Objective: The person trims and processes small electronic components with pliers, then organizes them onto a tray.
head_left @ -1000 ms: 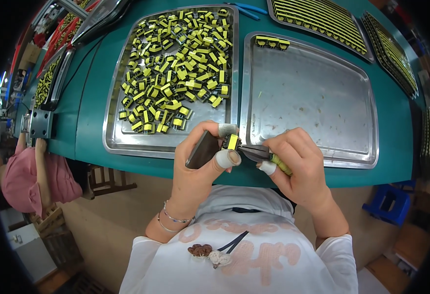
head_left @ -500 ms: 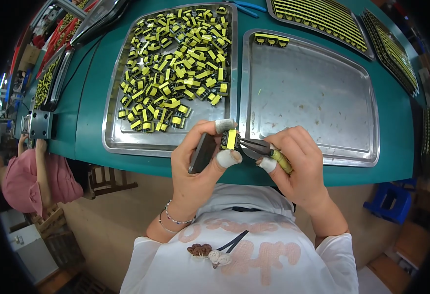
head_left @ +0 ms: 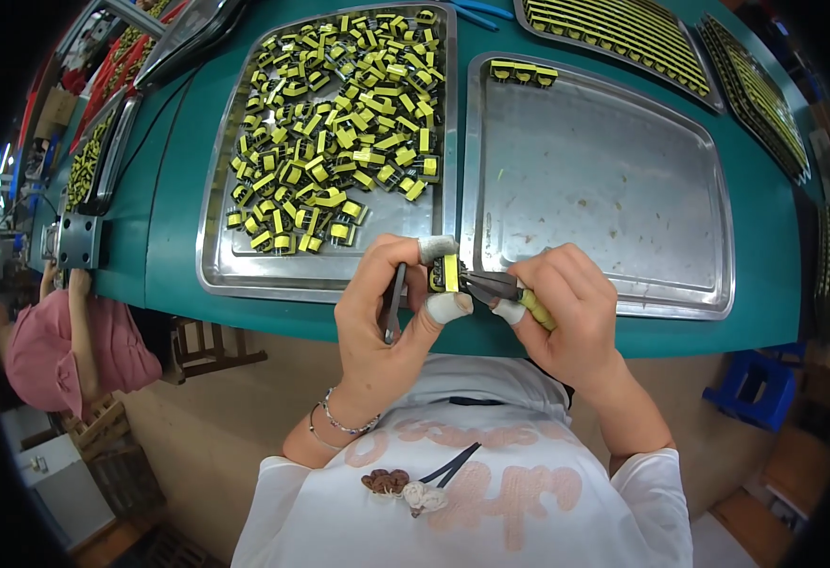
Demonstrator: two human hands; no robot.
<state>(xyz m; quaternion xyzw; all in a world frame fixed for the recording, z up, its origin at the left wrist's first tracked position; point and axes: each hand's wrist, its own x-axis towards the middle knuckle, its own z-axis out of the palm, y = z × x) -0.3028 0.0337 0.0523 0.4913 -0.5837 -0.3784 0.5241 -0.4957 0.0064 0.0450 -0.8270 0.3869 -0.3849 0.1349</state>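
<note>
Between the wrapped thumb and forefinger of my left hand (head_left: pixel 374 336) is a small transformer (head_left: pixel 450 274), black with a yellow tape band. A dark, flat tool (head_left: pixel 393 305) also sits in that palm; its kind is hard to make out. My right hand (head_left: pixel 578 308) is closed around pliers (head_left: pixel 494 285) with yellow-green wrapped handles. Their narrow jaws reach the right side of the transformer, at its pins. Whether the jaws grip a pin is too small to tell. White wraps cover the right thumb too.
A metal tray (head_left: pixel 214 218) at left holds a heap of similar transformers. Three stand in a row (head_left: pixel 523 73) at the far left corner of another metal tray (head_left: pixel 604 189). Filled trays (head_left: pixel 614 38) lie beyond. A blue stool (head_left: pixel 751 390) stands at right; another person (head_left: pixel 74 346) sits at left.
The dark tool in my left palm has turned and now shows a narrower side. My right hand and the pliers have shifted slightly left, with the jaws closer in at the transformer.
</note>
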